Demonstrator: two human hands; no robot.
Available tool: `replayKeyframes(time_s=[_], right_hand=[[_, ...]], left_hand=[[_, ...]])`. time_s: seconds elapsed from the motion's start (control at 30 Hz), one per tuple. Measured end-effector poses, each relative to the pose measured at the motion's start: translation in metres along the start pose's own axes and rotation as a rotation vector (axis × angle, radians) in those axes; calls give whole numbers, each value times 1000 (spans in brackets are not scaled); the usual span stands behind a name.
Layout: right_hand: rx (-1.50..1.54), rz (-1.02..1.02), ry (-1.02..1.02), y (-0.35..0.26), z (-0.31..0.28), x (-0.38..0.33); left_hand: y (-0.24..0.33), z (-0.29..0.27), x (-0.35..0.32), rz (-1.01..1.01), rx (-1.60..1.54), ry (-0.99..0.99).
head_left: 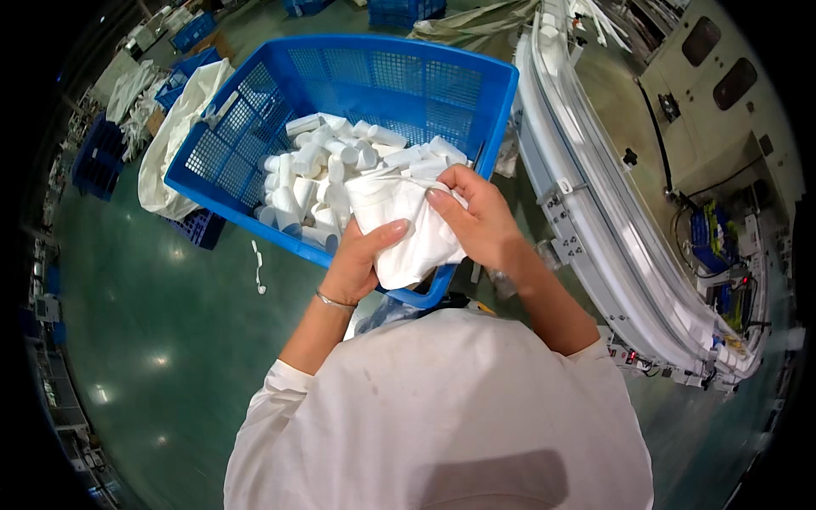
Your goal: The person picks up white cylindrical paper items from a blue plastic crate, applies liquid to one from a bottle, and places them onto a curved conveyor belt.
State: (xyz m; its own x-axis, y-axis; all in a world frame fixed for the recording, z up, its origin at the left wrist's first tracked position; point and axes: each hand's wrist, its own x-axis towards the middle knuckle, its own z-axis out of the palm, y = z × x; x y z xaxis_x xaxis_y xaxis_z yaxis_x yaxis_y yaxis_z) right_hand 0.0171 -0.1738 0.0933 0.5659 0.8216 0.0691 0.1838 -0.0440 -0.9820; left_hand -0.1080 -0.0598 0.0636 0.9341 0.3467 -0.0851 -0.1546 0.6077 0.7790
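Both my hands hold a white bag (399, 225) over the near right corner of a blue mesh crate (255, 110). My left hand (361, 255) grips the bag from below and the left. My right hand (476, 212) pinches its upper edge from the right. Inside the crate lie several small white cylindrical bottles (327, 166), heaped toward its near side. The bag hides part of the heap and the crate's near rim.
A white curved conveyor rail (595, 195) runs along the right, with a beige machine (722, 93) behind it. White sacks (174, 140) drape beside the crate on the left. More blue crates (102, 157) stand on the green floor (161, 323) at the far left and back.
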Motion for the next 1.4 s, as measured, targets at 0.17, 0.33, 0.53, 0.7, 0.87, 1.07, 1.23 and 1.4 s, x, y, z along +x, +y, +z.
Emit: replayKeyframes(time_s=[0.17, 0.33, 0.53, 0.7, 0.87, 1.07, 1.23, 1.4], right_hand=[[-421, -265, 243, 10, 5, -7], [-876, -340, 562, 57, -37, 0], [-1236, 385, 92, 133, -138, -91], [-89, 73, -15, 55, -98, -76], [-289, -61, -238, 1, -77, -58], [830, 228, 190, 52, -97, -64], [1043, 420, -66, 66, -73, -44], [592, 348, 238, 149, -107, -3]], left_hand=[[-2, 14, -5, 50, 112, 56], [0, 23, -17, -3, 87, -27], [20, 15, -4, -260, -11, -220], [16, 34, 20, -533, 607, -344], [7, 62, 46, -707, 692, -614], [6, 50, 64, -305, 302, -365], [-42, 79, 75, 25, 548, -168], [-22, 58, 118, 54, 170, -136]])
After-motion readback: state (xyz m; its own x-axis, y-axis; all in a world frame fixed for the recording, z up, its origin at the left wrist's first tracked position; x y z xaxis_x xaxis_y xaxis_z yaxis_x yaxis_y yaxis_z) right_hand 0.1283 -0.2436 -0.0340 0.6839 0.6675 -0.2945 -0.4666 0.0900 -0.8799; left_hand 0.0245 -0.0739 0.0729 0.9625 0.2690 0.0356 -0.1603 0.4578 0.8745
